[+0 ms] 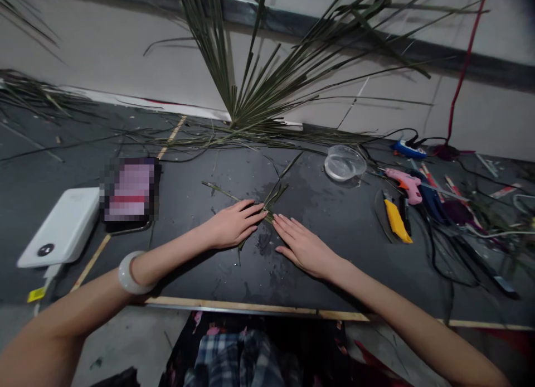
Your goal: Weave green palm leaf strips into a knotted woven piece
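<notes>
My black worktop [317, 253] is big. Thin green leaf strips [276, 196] cross in the middle of it, and my left hand [234, 225] lies on them. That grip is flat and open, not holding on. My right hand [303, 247] is flat and open too, just beside the strips, holding nothing.

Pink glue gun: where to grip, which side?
Grip the handle of the pink glue gun from the near side, using the right hand. It lies flat, handle angled toward the person, barrel pointing left, with cords crowding its right.
</notes>
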